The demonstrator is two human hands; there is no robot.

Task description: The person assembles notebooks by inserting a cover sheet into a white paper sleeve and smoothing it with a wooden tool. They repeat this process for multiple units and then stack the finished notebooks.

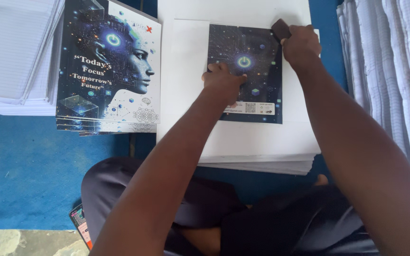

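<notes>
Hands pressing dark printed cover (257, 71) on white paper stack (257, 142).
Left hand (222, 78) flat, released, on cover's left edge; right hand (301, 45) clenched around dark block (281, 29) at the top right corner.

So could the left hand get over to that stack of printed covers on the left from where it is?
Probably yes. The left hand presses on the dark cover, and only bare white paper lies between it and the stack of printed covers; nothing blocks a sideways reach.
</notes>
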